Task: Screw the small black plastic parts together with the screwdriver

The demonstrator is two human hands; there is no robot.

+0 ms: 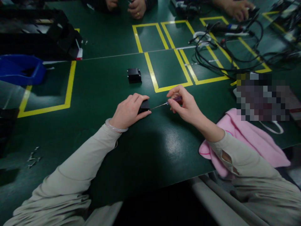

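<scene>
My left hand [130,109] is closed around a small black block [144,106] and steadies it on the green table. Much of the block is hidden under the fingers. In my right hand [185,103] is a screwdriver [178,100] with a dark reddish handle, held nearly level. Its thin shaft points left, and the tip meets the block's right end near my left thumb. A second black block [134,75] with shiny metal bits at its corners rests farther back on the table.
Loose screws [34,158] lie at the left. A blue bin [22,69] and black racks [39,36] stand at the back left. Black cables [225,59] sprawl at the back right. A pink cloth [244,135] lies by my right forearm. Other people's hands [137,8] are across the table.
</scene>
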